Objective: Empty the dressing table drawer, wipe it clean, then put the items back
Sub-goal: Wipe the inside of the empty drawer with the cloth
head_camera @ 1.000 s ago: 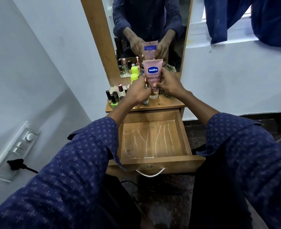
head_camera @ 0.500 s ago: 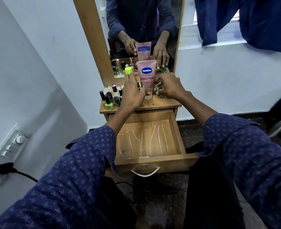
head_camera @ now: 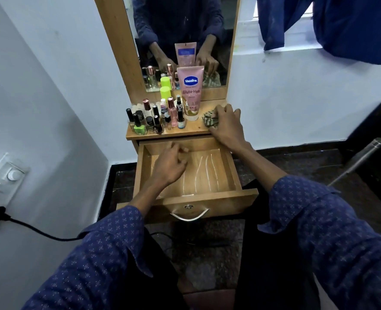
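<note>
While the drawer (head_camera: 194, 173) is sitting pulled out mid-frame, the left hand (head_camera: 170, 163) is hovering inside it, loosely curled, holding nothing; the right hand (head_camera: 226, 125) is grasping the cloth (head_camera: 209, 119) on the tabletop (head_camera: 185, 133) just right of the Vaseline tube (head_camera: 190, 92).

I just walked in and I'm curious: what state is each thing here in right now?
drawer: pulled open, nothing inside
lotion tube: standing on its cap
cloth: crumpled, on the tabletop
right hand: gripping the cloth
left hand: over the drawer, holding nothing
nail polish bottles: upright, capped
</note>
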`<state>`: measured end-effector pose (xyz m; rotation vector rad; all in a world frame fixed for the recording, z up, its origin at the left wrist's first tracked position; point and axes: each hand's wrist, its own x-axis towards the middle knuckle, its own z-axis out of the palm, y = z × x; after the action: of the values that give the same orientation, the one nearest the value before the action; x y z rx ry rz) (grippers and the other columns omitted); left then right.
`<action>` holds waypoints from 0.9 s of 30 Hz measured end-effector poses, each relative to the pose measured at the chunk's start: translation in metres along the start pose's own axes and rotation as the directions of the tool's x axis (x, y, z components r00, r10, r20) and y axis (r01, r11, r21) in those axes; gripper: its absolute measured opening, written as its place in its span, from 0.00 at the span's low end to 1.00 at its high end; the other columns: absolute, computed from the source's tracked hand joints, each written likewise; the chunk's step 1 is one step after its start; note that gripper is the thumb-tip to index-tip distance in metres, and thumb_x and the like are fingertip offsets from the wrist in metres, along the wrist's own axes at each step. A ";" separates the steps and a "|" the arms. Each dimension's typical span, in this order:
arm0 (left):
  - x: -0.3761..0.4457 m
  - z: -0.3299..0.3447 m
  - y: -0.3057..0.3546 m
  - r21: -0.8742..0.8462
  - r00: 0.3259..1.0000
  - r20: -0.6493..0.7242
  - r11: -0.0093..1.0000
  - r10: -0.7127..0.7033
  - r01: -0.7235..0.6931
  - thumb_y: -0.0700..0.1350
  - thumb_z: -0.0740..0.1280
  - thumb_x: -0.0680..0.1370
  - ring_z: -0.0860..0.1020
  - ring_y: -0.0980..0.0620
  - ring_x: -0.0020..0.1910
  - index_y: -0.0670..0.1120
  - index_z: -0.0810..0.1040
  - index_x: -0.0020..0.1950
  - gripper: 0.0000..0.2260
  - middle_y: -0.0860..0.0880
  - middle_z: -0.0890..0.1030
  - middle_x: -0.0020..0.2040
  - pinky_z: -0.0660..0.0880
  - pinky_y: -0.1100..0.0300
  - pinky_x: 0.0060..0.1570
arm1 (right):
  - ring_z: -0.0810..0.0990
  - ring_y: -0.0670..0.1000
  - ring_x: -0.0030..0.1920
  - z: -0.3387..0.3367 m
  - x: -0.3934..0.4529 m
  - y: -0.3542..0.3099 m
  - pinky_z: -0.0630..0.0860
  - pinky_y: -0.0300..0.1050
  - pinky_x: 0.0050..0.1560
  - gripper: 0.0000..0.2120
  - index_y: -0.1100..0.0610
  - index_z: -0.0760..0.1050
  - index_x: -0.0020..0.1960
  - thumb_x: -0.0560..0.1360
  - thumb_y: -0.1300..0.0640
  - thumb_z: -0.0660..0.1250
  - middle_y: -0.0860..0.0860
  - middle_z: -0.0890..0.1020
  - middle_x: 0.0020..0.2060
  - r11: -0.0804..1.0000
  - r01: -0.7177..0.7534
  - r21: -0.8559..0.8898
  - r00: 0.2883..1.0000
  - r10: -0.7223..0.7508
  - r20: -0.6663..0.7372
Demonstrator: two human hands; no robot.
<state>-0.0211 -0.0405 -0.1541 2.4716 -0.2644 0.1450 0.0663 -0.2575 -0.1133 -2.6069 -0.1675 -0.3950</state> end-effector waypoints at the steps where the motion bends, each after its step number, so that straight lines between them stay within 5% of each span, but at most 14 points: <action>1: -0.006 0.000 -0.008 0.037 1.000 0.014 0.999 -0.017 0.016 0.41 0.71 0.79 0.78 0.53 0.53 0.47 0.78 0.65 0.15 0.50 0.74 0.64 0.79 0.54 0.51 | 0.71 0.60 0.61 0.001 -0.012 -0.001 0.72 0.49 0.49 0.18 0.56 0.73 0.61 0.74 0.53 0.74 0.57 0.75 0.60 0.998 -0.012 0.055 1.000 0.013 -0.022; 5: -0.023 -0.010 -0.037 0.141 0.997 -0.011 0.987 -0.071 0.072 0.41 0.71 0.78 0.78 0.46 0.60 0.46 0.79 0.65 0.15 0.46 0.75 0.65 0.79 0.49 0.60 | 0.76 0.54 0.55 0.018 -0.059 0.000 0.72 0.45 0.49 0.14 0.58 0.76 0.57 0.74 0.57 0.75 0.57 0.79 0.57 0.956 -0.070 0.286 0.997 0.074 -0.001; 8: -0.032 -0.020 -0.053 0.150 0.994 -0.040 0.983 -0.098 0.103 0.40 0.71 0.78 0.77 0.43 0.63 0.43 0.79 0.64 0.14 0.44 0.75 0.66 0.76 0.45 0.66 | 0.80 0.52 0.53 0.031 -0.076 0.003 0.76 0.40 0.46 0.10 0.59 0.76 0.55 0.76 0.61 0.74 0.54 0.81 0.52 0.833 -0.251 0.494 0.968 0.226 0.111; 11: -0.038 -0.023 -0.059 0.104 0.993 -0.042 0.988 -0.108 0.111 0.40 0.71 0.79 0.76 0.43 0.66 0.42 0.79 0.65 0.15 0.44 0.75 0.67 0.75 0.45 0.69 | 0.84 0.56 0.55 0.040 -0.078 0.000 0.85 0.50 0.46 0.09 0.60 0.74 0.61 0.81 0.63 0.69 0.58 0.82 0.58 0.454 -0.554 0.698 0.829 0.381 0.410; 14: -0.039 -0.021 -0.060 0.052 0.994 -0.041 0.993 -0.103 0.105 0.44 0.68 0.82 0.76 0.45 0.64 0.43 0.78 0.67 0.14 0.45 0.76 0.66 0.75 0.46 0.69 | 0.82 0.62 0.62 0.048 -0.081 -0.007 0.86 0.54 0.44 0.11 0.62 0.71 0.66 0.84 0.65 0.61 0.64 0.78 0.66 -0.038 -0.701 0.713 0.678 0.276 0.681; 16: -0.039 -0.019 -0.054 0.025 0.998 0.009 0.998 -0.063 0.062 0.46 0.66 0.83 0.76 0.45 0.65 0.44 0.77 0.69 0.15 0.45 0.77 0.67 0.73 0.47 0.69 | 0.79 0.62 0.66 0.050 -0.083 -0.005 0.86 0.54 0.47 0.19 0.64 0.68 0.74 0.83 0.64 0.58 0.65 0.77 0.69 -0.197 -0.721 0.665 0.635 0.197 0.747; 20: -0.041 -0.019 -0.046 -0.026 0.996 0.088 1.000 -0.014 0.017 0.53 0.60 0.87 0.73 0.47 0.70 0.48 0.72 0.77 0.20 0.46 0.75 0.73 0.70 0.51 0.71 | 0.82 0.58 0.62 0.046 -0.085 -0.016 0.85 0.54 0.51 0.23 0.62 0.70 0.76 0.82 0.61 0.54 0.61 0.82 0.64 -0.092 -0.772 0.629 0.622 0.093 0.777; 23: -0.040 -0.022 -0.037 -0.278 0.991 0.098 0.954 -0.090 0.115 0.61 0.58 0.86 0.71 0.52 0.70 0.54 0.66 0.81 0.24 0.47 0.70 0.77 0.70 0.50 0.71 | 0.81 0.61 0.62 0.043 -0.089 -0.023 0.80 0.60 0.61 0.21 0.60 0.70 0.75 0.83 0.63 0.55 0.62 0.82 0.63 0.078 -0.747 0.660 0.663 0.004 0.749; 27: -0.031 -0.020 -0.026 -0.499 0.952 0.273 0.825 -0.141 0.265 0.62 0.65 0.83 0.70 0.53 0.69 0.60 0.62 0.83 0.29 0.50 0.65 0.79 0.75 0.53 0.64 | 0.84 0.60 0.59 0.043 -0.093 -0.028 0.83 0.59 0.59 0.15 0.60 0.70 0.70 0.85 0.63 0.55 0.62 0.82 0.61 0.119 -0.699 0.705 0.690 -0.144 0.709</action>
<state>-0.0460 -0.0033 -0.1593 1.9360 -0.1090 -0.2736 -0.0163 -0.2162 -0.1652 -1.1794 -0.0359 0.6765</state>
